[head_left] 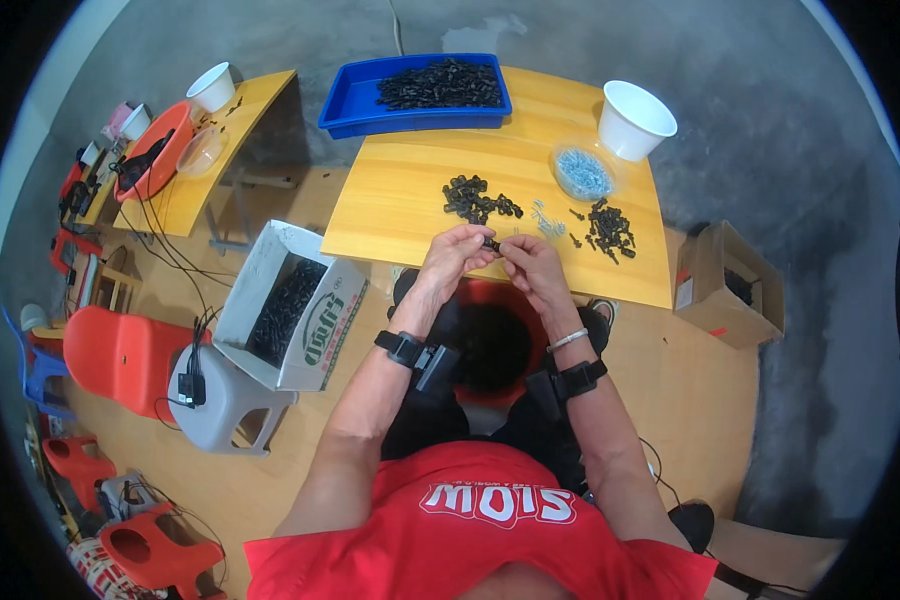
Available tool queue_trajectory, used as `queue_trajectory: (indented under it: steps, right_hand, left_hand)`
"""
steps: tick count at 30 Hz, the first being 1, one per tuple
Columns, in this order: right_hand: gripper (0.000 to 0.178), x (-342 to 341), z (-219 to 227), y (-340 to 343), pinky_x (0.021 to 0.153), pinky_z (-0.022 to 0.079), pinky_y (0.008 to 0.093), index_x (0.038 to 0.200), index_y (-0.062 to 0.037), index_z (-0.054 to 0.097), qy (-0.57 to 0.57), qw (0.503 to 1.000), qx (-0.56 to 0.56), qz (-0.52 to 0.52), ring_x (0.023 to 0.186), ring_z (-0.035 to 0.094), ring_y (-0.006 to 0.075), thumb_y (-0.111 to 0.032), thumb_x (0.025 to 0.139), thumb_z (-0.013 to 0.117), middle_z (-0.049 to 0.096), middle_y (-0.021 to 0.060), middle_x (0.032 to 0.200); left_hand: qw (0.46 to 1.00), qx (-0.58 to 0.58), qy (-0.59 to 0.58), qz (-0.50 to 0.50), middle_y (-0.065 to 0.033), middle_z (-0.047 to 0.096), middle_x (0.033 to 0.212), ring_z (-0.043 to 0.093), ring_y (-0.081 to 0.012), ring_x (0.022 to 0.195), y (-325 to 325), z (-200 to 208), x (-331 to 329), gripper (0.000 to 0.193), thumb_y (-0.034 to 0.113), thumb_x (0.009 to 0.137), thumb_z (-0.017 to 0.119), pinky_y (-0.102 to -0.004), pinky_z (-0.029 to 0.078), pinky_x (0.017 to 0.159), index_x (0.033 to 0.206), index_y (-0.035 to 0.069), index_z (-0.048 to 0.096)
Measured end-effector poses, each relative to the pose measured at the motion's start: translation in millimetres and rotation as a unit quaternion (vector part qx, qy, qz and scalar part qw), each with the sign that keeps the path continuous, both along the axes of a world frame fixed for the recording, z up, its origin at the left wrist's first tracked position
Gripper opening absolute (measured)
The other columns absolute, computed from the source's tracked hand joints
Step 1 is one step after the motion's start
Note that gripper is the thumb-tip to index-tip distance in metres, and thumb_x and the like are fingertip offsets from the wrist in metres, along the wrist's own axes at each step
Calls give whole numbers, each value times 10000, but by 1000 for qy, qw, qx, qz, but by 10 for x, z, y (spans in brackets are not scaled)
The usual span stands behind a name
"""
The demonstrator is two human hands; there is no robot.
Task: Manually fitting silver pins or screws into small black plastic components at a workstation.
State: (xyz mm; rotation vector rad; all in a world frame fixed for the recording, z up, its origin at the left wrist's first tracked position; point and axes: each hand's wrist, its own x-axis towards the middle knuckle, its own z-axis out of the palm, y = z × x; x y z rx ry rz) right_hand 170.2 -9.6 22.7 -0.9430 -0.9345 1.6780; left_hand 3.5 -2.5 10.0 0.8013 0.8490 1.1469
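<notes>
My left hand (454, 260) pinches a small black plastic part (491, 244) just over the near edge of the yellow table (400, 190). Closed close beside it, my right hand (536, 268) has its thumb and fingertips at the part's other end; whether it grips the part or a tiny piece there is too small to tell. Beyond my hands lies a pile of black parts (475, 200). To its right are loose silver screws (547, 222), then a second heap of smaller black pieces (610, 230).
A blue tray (345, 105) of black parts, a clear bowl of screws (583, 174) and a white tub (637, 120) stand farther back. Below my hands is a red bucket (530, 375). Boxes stand left (320, 350) and right (715, 290); a grey stool (220, 420) is at left.
</notes>
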Motion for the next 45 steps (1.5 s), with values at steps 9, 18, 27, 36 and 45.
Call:
queue_trajectory:
  steps: [9, 18, 27, 36, 45]
  right_hand:
    - [80, 14, -94, 32, 419, 475, 178, 904, 3, 606, 48, 999, -22, 9, 586, 615, 104, -54, 850, 618, 632, 65, 750]
    - [143, -7, -114, 33, 436, 487, 181, 936, 13, 619, 12, 1000, -10, 2, 609, 622, 105, -51, 815, 661, 642, 66, 763]
    - [93, -14, -134, 51, 407, 428, 168, 862, 2, 616, -14, 999, 43, -1, 578, 603, 95, -48, 806, 670, 629, 55, 704]
    - [83, -77, -130, 30, 406, 439, 174, 851, -2, 609, 63, 998, -22, 3, 578, 595, 101, -40, 810, 670, 628, 71, 722]
    - [92, -97, -86, 30, 424, 453, 176, 838, 3, 590, 30, 998, 47, 37, 550, 584, 95, -35, 810, 669, 616, 70, 701]
  left_hand:
    - [999, 2, 22, -29, -79, 641, 835, 629, -120, 696, -7, -104, 16, 171, 49, 931, 493, -211, 535, 652, 1052, -13, 597]
    - [999, 5, 51, -17, -52, 633, 755, 609, -87, 662, -34, -53, 37, 160, 66, 925, 506, -179, 486, 587, 1035, -7, 597]
    - [999, -6, 35, -23, -62, 639, 761, 566, -72, 585, -4, -84, -6, 151, 89, 922, 531, -158, 461, 527, 993, -15, 615]
    - [998, -23, -19, -57, -56, 626, 744, 532, -55, 562, 14, -69, -91, 147, 117, 921, 535, -140, 412, 483, 943, -7, 611]
    - [997, -53, -41, -43, -44, 616, 716, 501, -49, 527, 20, -64, -102, 128, 98, 908, 547, -146, 391, 460, 927, -11, 613]
